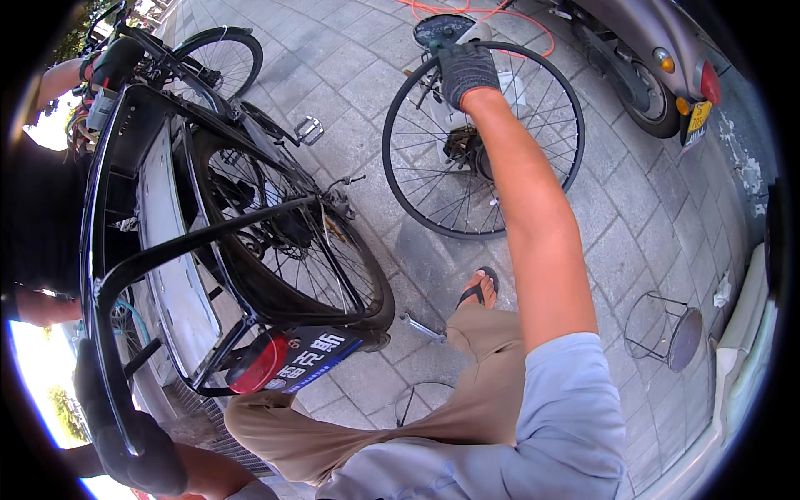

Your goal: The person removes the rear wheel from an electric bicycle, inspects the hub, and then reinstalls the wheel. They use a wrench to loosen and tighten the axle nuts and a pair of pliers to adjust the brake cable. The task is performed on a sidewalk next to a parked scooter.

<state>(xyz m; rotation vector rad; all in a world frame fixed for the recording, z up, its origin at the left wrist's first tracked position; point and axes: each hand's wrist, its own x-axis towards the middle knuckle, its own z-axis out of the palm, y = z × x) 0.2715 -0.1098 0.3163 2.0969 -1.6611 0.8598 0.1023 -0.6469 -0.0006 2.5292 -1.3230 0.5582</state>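
My right hand [469, 73], in a dark grey glove, is closed on the top of a loose spoked bicycle wheel [398, 192], which has a gear cluster at its hub. Low at the left, my gloved left hand [146, 450] is closed around the black tube frame of a rear carrier [171, 250]. That carrier is on a black bicycle [358, 283] with a flat metal deck, a red tail light [258, 365] and a plate. A wrench [421, 325] lies on the paving beside the rear tyre. Whatever stands behind the loose wheel is partly hidden.
A person in dark clothing [46, 208] stands left of the bicycle. A parked scooter [683, 75] is at the upper right. An orange hose [546, 37] lies on the paving [617, 225]. A round stool [679, 337] is at the right, near a pale edge.
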